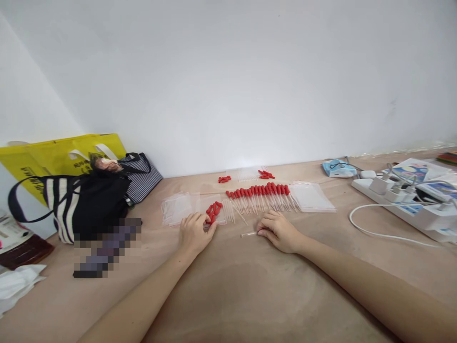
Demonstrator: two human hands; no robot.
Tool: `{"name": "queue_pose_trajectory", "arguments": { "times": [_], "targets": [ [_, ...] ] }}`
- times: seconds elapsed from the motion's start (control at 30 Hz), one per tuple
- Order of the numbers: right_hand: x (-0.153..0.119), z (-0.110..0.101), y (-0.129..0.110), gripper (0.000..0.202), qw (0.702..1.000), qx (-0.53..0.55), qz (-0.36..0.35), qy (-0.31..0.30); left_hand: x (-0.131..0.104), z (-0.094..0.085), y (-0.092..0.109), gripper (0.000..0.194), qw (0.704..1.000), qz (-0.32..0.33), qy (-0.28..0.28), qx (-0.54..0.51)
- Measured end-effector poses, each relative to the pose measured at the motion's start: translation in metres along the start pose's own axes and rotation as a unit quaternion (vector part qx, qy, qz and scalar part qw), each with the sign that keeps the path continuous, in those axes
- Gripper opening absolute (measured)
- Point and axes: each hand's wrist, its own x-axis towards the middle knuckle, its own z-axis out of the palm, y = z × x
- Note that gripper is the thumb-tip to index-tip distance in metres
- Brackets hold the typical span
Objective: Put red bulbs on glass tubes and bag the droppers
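Note:
My left hand [194, 233] rests on the table at a small pile of red rubber bulbs [216, 207], thumb and forefinger parted around the near end of the pile. Whether the fingertips touch a bulb is hard to tell. To the right, my right hand [280, 230] is closed on a thin clear tube [249, 234], which points left, low over the table. Behind the hands lies a long row of clear droppers with red bulbs [262, 194], bulbs toward the wall. Several bare thin tubes [230, 210] lie between the pile and the row.
Clear plastic bags [316, 197] lie right of the row, and more bags [175, 208] lie left. Two small groups of red bulbs [224, 179] [266, 175] sit near the wall. A white power strip [396, 202] with cables is at right; a black bag [96, 205] stands left.

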Motion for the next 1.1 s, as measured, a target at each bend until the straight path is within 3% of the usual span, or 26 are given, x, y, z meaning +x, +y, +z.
{"name": "queue_pose_trajectory", "arguments": {
  "times": [0.13, 0.23, 0.37, 0.53, 0.77, 0.9, 1.1],
  "targets": [
    [0.002, -0.003, 0.002, 0.005, 1.0, 0.015, -0.008, -0.017, -0.002, -0.004, 0.001, 0.019, 1.0, 0.007, 0.018, -0.006],
    [0.002, -0.004, 0.002, 0.007, 0.999, 0.048, -0.007, -0.023, -0.006, -0.012, 0.007, 0.018, 0.994, 0.071, 0.035, -0.069],
    [0.001, -0.003, 0.0, 0.021, 0.997, 0.075, 0.006, -0.031, -0.012, -0.017, 0.023, 0.014, 0.97, 0.164, -0.052, -0.17],
    [0.003, 0.001, -0.006, 0.014, 0.997, 0.057, 0.007, -0.046, -0.013, -0.011, 0.031, 0.025, 0.951, 0.157, -0.109, -0.245],
    [0.003, 0.004, -0.01, 0.01, 0.996, 0.078, 0.041, -0.016, -0.01, -0.006, 0.036, 0.02, 0.954, 0.153, -0.107, -0.233],
    [0.003, 0.005, -0.011, 0.011, 0.991, 0.111, 0.073, 0.009, -0.009, -0.007, 0.043, 0.019, 0.96, 0.117, -0.131, -0.22],
    [0.004, 0.009, -0.022, 0.009, 0.99, 0.114, 0.077, 0.022, -0.008, -0.008, 0.046, 0.017, 0.953, 0.117, -0.141, -0.242]
  ]
}}
